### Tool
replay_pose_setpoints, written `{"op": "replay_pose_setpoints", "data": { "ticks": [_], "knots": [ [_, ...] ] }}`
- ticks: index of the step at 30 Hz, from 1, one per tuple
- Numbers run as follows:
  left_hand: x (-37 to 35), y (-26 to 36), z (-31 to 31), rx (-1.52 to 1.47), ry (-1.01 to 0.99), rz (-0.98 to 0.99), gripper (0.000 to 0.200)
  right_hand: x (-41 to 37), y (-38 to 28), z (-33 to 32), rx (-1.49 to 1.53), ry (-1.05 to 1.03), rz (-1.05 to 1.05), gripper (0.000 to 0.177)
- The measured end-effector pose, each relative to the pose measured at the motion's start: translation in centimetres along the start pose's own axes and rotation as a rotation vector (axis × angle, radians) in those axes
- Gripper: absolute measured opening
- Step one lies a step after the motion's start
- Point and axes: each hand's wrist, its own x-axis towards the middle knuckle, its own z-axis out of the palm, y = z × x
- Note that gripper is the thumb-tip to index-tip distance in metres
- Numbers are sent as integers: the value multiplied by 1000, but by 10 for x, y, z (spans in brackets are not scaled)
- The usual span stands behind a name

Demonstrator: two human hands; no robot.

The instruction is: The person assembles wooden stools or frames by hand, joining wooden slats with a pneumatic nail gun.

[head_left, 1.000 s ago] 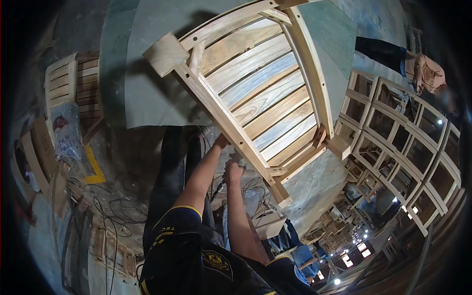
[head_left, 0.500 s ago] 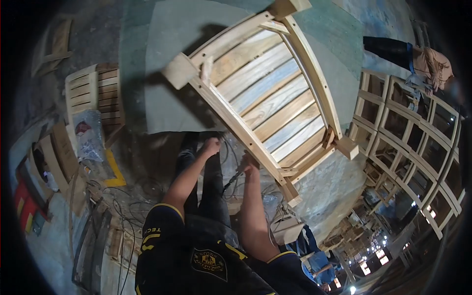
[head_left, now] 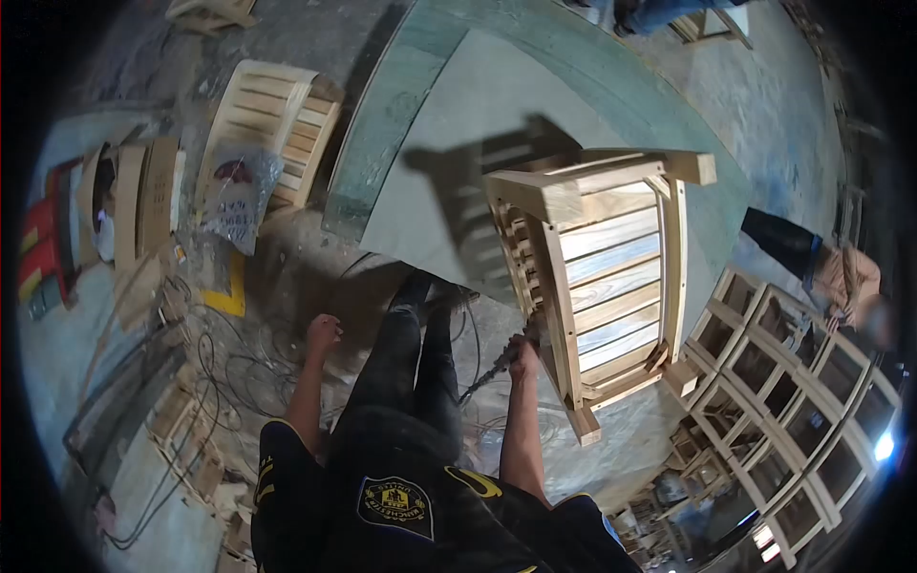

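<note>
Head cam. Wooden frame [head_left: 611, 277] at approx. 3 o'clock, over near edge of surface [head_left: 420, 220], slatted face toward cam. R hand [head_left: 523, 357] at 4–5 o'clock, just beside frame; grip appears closed round dark tool [head_left: 497, 371], type n/d. L hand [head_left: 325, 331] at 8–9 o'clock, well apart from frame; no obj. seen in grip, fingers part-curled, can't tell how far closed. Change: L hand now farther out; frame's view turned, its slatted side wall now showing; cam motion contributes. Judgement: handling presently rests w/ R side; L contributes no support to frame.
</note>
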Motion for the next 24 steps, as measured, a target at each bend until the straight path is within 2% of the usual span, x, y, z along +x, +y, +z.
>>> {"op": "replay_pose_setpoints", "data": {
  "ticks": [1,2,3,5,6,8,9,11,12,13,14,15,16,17,18,19,21,22,24],
  "knots": [
    [-6,-13,2,-21,-27,-18,18,1,-1,9,-54,-79,-34,8],
    [-10,-33,6,-44,-54,-34,18,-2,-11,33,-141,-104,45,9],
    [-17,-49,8,-68,-77,-46,19,-14,-22,65,-241,-118,-47,9],
    [-44,-60,26,-265,-85,-73,19,-12,-31,116,-340,-342,14,4],
    [-58,-61,38,-365,-85,-85,19,-18,-30,158,-281,-331,-159,5],
    [-68,-65,54,-292,-181,-202,21,5,-9,219,-394,-368,-363,10],
    [-72,-67,61,-256,-124,-59,20,14,-2,251,-410,-405,-384,15],
    [-85,-80,72,-163,-2,205,19,36,16,309,-673,-310,-758,30],
    [-92,-75,68,-262,-24,119,19,39,21,340,-834,-156,-926,44],
    [-102,-67,58,-365,-42,36,19,17,13,375,-782,-136,-952,51],
    [-107,-62,47,-473,-58,-42,18,31,16,398,-748,-196,-973,54],
    [-110,-67,39,-476,14,-62,18,45,20,420,-793,-147,-1175,53],
    [-117,-76,36,-479,80,-84,18,59,22,440,-889,-133,-1089,50],
    [-123,-84,39,-490,139,-105,18,66,23,457,-869,-109,-1218,49],
    [-124,-108,44,-492,199,-36,22,73,22,469,-920,-139,-1218,50],
    [-129,-120,46,-449,246,-63,22,78,17,473,-976,-161,-1220,50],
    [-147,-136,57,-634,321,-65,21,67,-7,474,-1172,-382,-1050,52],
    [-155,-148,64,-658,303,-140,21,56,-20,469,-1262,-475,-950,52],
    [-165,-170,89,-688,241,-273,21,36,-51,442,-1859,-232,-1253,52]
  ]
}}
